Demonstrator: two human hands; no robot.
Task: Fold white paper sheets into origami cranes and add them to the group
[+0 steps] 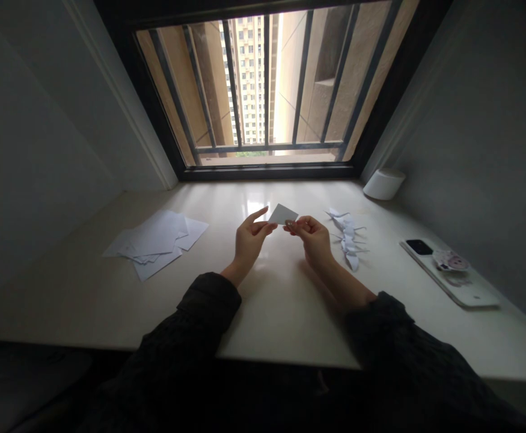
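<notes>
Between my hands, above the white sill, is a small folded piece of paper [282,213], looking grey against the window light, with a pointed top. My left hand [250,238] pinches its lower left corner between thumb and fingers, the index finger stretched up along its side. At its lower right edge, my right hand [311,237] grips it with thumb and curled fingers. Just right of that hand lies a row of several folded white paper figures [347,234] with thin points. Loose white paper sheets [154,234] lie in an overlapping pile to the left.
A white phone [452,273] with a cartoon grip on its back lies at the right. Behind it, a white cylindrical object [383,183] leans near the wall. A barred window [267,174] closes off the back of the sill [272,319], whose front edge is close to me.
</notes>
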